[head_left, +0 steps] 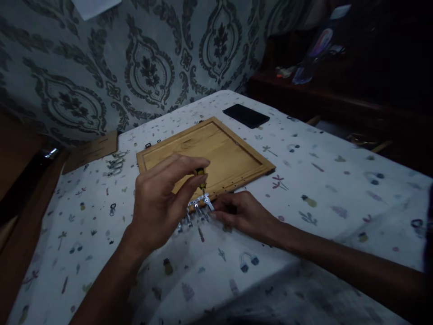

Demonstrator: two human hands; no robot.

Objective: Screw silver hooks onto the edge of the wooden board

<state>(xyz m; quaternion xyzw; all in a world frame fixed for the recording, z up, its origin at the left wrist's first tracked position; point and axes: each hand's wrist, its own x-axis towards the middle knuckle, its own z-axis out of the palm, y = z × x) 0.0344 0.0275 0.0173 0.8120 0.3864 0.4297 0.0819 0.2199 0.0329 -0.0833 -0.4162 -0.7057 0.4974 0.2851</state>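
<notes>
A framed wooden board (pixel 199 144) lies on the table, with a row of silver metal hooks (pixel 196 206) along its near edge. Between the thumb and fingers of my left hand (pixel 158 198) is a short screwdriver (pixel 202 179) with a yellow and black handle. It stands nearly upright, its tip down at the rightmost hook (pixel 209 202). My right hand (pixel 241 212) is closed at the free end of that same hook, thumb and forefinger pinching it. Whether the tip sits in a screw head is too small to tell.
A patterned white cloth (pixel 297 180) covers the table. A black phone (pixel 246 116) lies behind the board. To the left are a few metal rings (pixel 117 164) and a cardboard piece (pixel 91 151). A bottle (pixel 318 49) stands on dark furniture at the back right.
</notes>
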